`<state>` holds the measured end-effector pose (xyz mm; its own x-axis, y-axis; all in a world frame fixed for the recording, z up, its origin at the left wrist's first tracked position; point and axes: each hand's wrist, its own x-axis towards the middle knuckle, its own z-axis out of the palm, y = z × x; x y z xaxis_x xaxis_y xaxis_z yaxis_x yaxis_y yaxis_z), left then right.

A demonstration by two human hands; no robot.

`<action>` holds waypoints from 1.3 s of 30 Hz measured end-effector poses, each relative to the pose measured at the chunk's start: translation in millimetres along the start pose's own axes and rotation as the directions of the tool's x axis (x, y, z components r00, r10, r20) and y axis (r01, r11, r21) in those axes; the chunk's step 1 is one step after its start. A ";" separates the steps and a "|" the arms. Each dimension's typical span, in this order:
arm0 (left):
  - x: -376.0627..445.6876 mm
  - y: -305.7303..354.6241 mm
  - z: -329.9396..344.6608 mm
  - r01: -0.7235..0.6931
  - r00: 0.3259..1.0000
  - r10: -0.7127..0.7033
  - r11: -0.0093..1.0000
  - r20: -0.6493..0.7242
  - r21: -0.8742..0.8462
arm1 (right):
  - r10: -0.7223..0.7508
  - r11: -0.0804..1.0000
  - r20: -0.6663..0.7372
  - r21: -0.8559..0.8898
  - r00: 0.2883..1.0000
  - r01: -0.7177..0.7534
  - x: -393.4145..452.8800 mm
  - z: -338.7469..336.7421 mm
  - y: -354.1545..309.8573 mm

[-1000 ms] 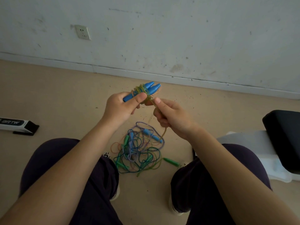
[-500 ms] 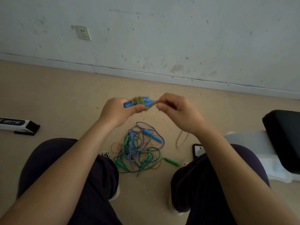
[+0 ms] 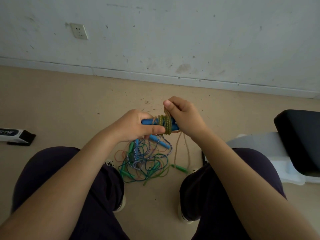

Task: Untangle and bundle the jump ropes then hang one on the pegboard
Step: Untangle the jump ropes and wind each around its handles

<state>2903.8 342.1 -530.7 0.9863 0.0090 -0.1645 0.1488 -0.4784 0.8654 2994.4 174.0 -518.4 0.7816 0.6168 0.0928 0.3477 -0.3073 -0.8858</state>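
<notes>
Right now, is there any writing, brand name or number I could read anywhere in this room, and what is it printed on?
"RTW": white letters on the black-and-white box lying on the floor at the left edge; the start of the word is cut off by the frame.
Wall socket: no readable marking.
Jump rope handles, dark pad: no text visible.

— What's shifting in your hands right now?

— I'm bringing my right hand (image 3: 183, 116) back over the top of the blue handles (image 3: 149, 121), so the yellow-green cord (image 3: 166, 124) is laying on another turn; the coil is sitting wider than a second ago.

— And the other hand?

— My left hand (image 3: 136, 127) is lowering the bundle and levelling it, where it was pointing up toward the wall before. The loose tail (image 3: 176, 149) is hanging beneath my right wrist now.
</notes>
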 end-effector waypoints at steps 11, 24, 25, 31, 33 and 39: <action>-4.8 7.7 1.0 0.101 0.989 -0.083 0.984 0.123 -0.148 | -0.035 0.999 -0.018 0.015 0.999 0.036 0.0 10.8 -4.7; -7.1 7.1 2.7 0.010 0.995 -0.004 0.998 0.104 -0.062 | 0.087 0.979 0.107 0.176 0.990 -0.105 0.8 1.1 -0.4; -7.3 7.6 2.9 -0.006 0.996 0.010 0.999 0.087 -0.050 | 0.101 0.979 0.108 0.166 0.989 -0.118 1.3 0.1 -0.7; -5.0 8.0 -0.1 -0.048 0.996 0.043 0.997 -0.072 -0.066 | 0.155 0.925 0.191 0.315 0.969 -0.210 2.6 -0.5 -1.5; -3.8 7.0 -2.3 -0.051 0.988 0.024 0.983 -0.153 -0.174 | 0.129 0.894 0.217 0.397 0.968 -0.209 1.8 -0.5 -1.2; -0.7 8.0 -1.3 -0.025 0.973 -0.111 0.825 -0.204 -0.565 | 0.047 0.892 0.279 0.420 0.959 -0.166 0.8 3.5 1.0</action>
<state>2904.4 339.4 -523.1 0.9573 0.2413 -0.1593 0.1383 0.1017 0.9852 2993.6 176.7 -520.8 0.6217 0.7793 -0.0792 -0.0371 -0.0718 -0.9967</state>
